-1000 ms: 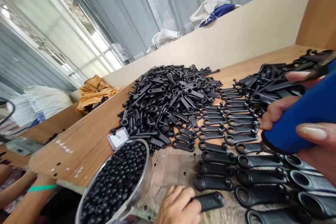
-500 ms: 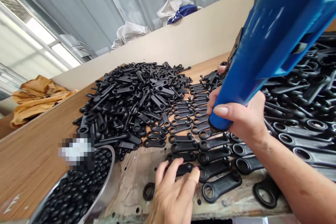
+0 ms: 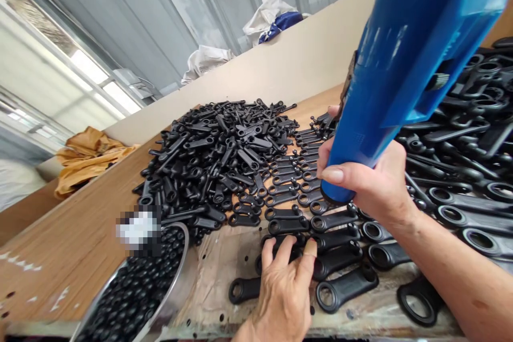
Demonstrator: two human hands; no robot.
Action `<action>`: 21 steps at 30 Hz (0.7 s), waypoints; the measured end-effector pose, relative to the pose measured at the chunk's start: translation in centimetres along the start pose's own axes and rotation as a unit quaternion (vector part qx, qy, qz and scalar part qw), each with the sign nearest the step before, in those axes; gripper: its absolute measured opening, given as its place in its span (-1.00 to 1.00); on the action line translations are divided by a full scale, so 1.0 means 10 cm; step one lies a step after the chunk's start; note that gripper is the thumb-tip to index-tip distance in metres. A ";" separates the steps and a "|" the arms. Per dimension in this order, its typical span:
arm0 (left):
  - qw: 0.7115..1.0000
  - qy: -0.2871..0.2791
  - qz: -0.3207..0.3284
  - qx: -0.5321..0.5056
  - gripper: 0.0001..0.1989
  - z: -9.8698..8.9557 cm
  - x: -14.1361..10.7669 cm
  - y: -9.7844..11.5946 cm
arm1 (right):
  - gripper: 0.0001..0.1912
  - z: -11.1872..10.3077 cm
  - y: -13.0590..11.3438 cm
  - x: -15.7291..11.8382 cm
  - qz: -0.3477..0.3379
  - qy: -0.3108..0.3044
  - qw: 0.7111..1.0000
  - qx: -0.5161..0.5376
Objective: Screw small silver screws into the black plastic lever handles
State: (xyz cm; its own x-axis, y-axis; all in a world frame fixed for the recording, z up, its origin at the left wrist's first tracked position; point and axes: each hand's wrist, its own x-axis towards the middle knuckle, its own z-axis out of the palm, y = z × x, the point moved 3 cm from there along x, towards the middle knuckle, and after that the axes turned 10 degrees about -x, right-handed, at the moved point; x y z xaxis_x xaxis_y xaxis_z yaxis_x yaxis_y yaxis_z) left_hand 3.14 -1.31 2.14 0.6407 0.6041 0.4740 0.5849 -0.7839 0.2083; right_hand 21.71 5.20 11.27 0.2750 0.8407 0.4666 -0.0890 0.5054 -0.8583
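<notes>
Nearer the blue cylindrical tool (image 3: 368, 96) my right hand (image 3: 371, 181) gripped, my spread left hand (image 3: 285, 291) had moved; black ring-ended levers (image 3: 350, 284) lay rowed beside it, a loose heap (image 3: 208, 157) leftward.

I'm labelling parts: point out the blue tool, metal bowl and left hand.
Blue tool (image 3: 371, 101): head view, mid-body.
Metal bowl (image 3: 186, 247): head view, right rim.
Left hand (image 3: 285, 286): head view, back of hand.

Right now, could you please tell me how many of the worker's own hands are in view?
2: the left hand over the rows of black levers, the right hand gripping a blue tool.
</notes>
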 end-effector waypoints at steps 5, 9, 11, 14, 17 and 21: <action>0.999 -0.010 -0.028 0.021 -0.48 0.02 -0.03 0.05 | -0.63 0.01 0.01 -0.02 -0.018 0.002 1.000 -0.007; 0.999 -0.015 -0.042 0.026 -0.41 0.01 -0.10 0.08 | -0.59 -0.01 0.05 -0.04 0.002 0.009 1.000 -0.030; 0.999 -0.018 -0.043 0.026 -0.39 0.00 -0.11 0.08 | -0.59 -0.02 0.06 -0.05 0.002 0.013 0.999 -0.049; 0.998 -0.017 -0.049 0.029 -0.37 -0.01 -0.10 0.06 | -0.60 -0.03 0.03 -0.05 -0.023 0.017 0.997 -0.069; 0.998 -0.021 -0.050 0.042 -0.36 0.00 -0.11 0.03 | -0.54 -0.05 0.02 -0.05 -0.028 0.035 0.996 -0.076; 0.997 -0.014 -0.035 0.071 -0.40 0.03 -0.13 0.02 | -0.57 -0.05 0.04 -0.05 -0.032 0.033 0.995 -0.089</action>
State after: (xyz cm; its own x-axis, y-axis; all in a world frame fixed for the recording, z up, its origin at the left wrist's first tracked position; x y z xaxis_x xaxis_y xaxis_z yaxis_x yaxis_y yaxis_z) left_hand 2.55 -2.26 1.31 0.6077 0.6625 0.4379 0.6925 -0.7120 0.1161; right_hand 21.97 4.85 10.58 0.3372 0.7903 0.5116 0.1005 0.5101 -0.8542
